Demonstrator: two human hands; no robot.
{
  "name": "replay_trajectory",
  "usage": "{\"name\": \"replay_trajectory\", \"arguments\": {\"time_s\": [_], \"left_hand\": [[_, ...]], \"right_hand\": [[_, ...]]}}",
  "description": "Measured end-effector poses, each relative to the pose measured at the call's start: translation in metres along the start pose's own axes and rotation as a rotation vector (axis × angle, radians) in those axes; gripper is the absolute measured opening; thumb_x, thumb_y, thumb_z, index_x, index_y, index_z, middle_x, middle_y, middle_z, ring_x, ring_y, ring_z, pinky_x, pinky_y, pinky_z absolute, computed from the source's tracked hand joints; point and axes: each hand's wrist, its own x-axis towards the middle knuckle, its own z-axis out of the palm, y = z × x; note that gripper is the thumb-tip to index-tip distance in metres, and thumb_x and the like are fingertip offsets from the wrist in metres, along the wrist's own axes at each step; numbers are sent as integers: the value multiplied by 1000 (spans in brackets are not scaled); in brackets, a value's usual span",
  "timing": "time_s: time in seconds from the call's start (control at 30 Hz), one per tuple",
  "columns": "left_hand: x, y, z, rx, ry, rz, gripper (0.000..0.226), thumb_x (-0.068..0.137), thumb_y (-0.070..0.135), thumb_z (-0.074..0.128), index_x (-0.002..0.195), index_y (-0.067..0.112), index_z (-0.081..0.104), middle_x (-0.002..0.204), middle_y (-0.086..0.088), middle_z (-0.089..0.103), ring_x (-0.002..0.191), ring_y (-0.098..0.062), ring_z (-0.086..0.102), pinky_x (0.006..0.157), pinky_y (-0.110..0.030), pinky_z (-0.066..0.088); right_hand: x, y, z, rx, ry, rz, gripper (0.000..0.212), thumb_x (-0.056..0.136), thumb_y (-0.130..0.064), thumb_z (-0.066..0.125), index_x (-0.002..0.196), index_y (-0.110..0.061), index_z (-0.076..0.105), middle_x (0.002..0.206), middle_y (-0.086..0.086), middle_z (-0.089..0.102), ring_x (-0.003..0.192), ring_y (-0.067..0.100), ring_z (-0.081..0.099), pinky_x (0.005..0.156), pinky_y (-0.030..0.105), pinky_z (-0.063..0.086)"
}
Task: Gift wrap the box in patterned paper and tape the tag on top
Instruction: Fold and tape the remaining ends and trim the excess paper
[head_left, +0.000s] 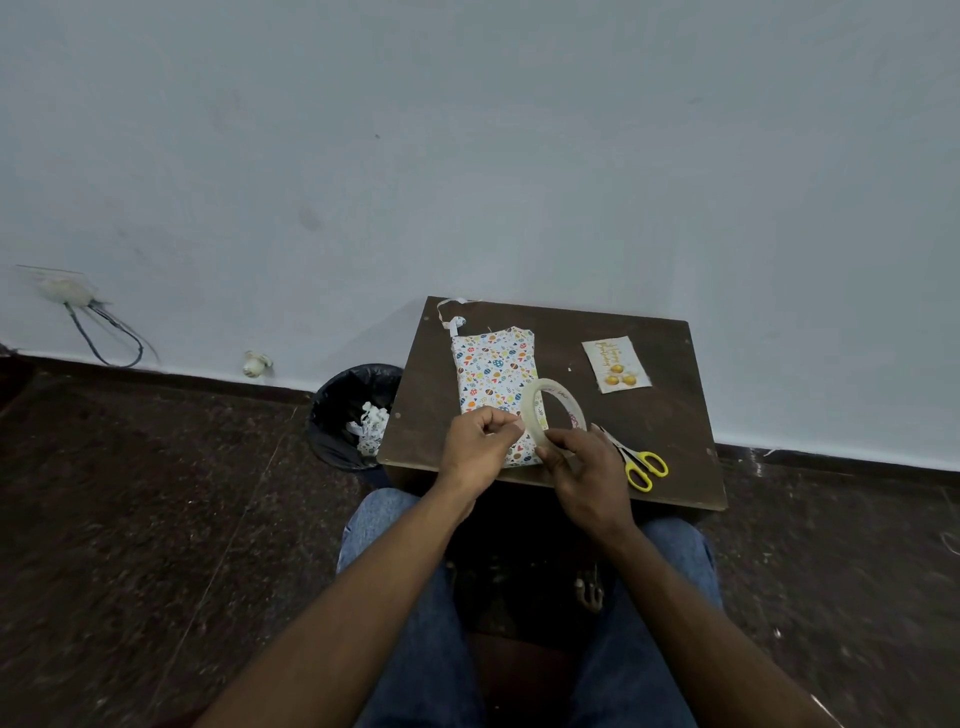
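Wrapped box (493, 384) lies at frame centre. Right hand (584, 475) grips tape roll (556, 415); left hand (480, 441) pinches its free end. Risk: tape folding onto itself. Tag (615, 365), centre right, unattached.

A black-lined bin (347, 415) holding white paper scraps is set on the dark speckled floor (130, 519), just left of the dark brown worktop (670, 431). Behind stands a pale wall (467, 156); a socket (65, 288) with looping cables (111, 338) is fixed low on it.
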Motion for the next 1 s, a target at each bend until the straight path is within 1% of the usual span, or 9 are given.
{"name": "replay_trajectory", "arguments": {"time_s": [0.07, 0.17, 0.3, 0.43, 0.5, 0.6, 0.73, 0.9, 1.0], "left_hand": [[1, 0, 1, 145, 11, 42, 4, 89, 17, 69, 85, 16, 71, 79, 6, 68, 76, -11, 63, 76, -30, 51], [-4, 0, 2, 445, 48, 170, 12, 92, 27, 63, 80, 26, 63, 80, 15, 64, 79, -11, 62, 93, -40, 47], [-9, -3, 3, 635, 117, 385, 10, 95, 25, 57, 85, 24, 58, 91, 11, 63, 91, -14, 57, 111, -45, 27], [-11, -3, 0, 661, 86, 564, 16, 91, 15, 59, 83, 26, 52, 87, 9, 59, 92, -14, 53, 109, -45, 27], [-12, -1, -4, 687, 78, 638, 14, 90, 15, 58, 84, 26, 51, 87, 10, 57, 92, -13, 51, 109, -43, 26], [-9, -1, -9, 741, 49, 733, 6, 90, 24, 51, 87, 23, 56, 92, 9, 57, 98, -14, 52, 108, -40, 27], [-8, 0, -9, 704, 31, 748, 18, 86, 36, 47, 91, 22, 57, 95, 8, 60, 98, -15, 54, 102, -36, 32], [-11, -3, 0, 452, 85, 619, 16, 86, 31, 58, 98, 21, 61, 96, 13, 60, 96, -8, 55, 92, -34, 43], [-14, -3, 6, 294, 92, 504, 26, 85, 34, 61, 110, 26, 59, 96, 19, 59, 100, -3, 56, 88, -33, 48]], "right_hand": [[0, 0, 1, -75, 4, -12, 27, 85, -30, 63, 96, -8, 75, 89, 4, 75, 87, 25, 69, 108, 51, 38], [-1, -6, 1, -114, 38, -30, 23, 84, -28, 62, 91, -9, 74, 84, 2, 74, 84, 25, 69, 108, 48, 38], [-3, -13, 0, -35, 52, 50, 24, 84, -31, 61, 87, -12, 74, 81, -1, 73, 78, 20, 65, 94, 49, 49], [-6, -13, -1, 107, 37, 155, 28, 84, -27, 64, 112, -23, 63, 79, -9, 64, 76, 14, 59, 71, 39, 51], [-7, -14, -3, 159, -8, 117, 41, 88, -20, 64, 126, -30, 54, 75, -7, 62, 72, 12, 58, 68, 37, 49], [-6, -16, -7, 146, -80, 16, 38, 93, -31, 56, 129, -42, 49, 75, -5, 64, 73, 13, 61, 67, 40, 51], [-7, -19, -8, 256, -121, -7, 22, 100, -30, 55, 121, -37, 59, 75, -8, 65, 73, 9, 62, 70, 35, 50], [-5, -22, -11, 410, -83, 0, 26, 98, -16, 59, 117, -34, 60, 80, -7, 69, 81, 9, 66, 72, 17, 46], [-3, -23, -11, 459, -84, 15, 25, 98, -13, 60, 119, -26, 63, 84, -7, 69, 85, 12, 67, 76, 25, 50]]}}
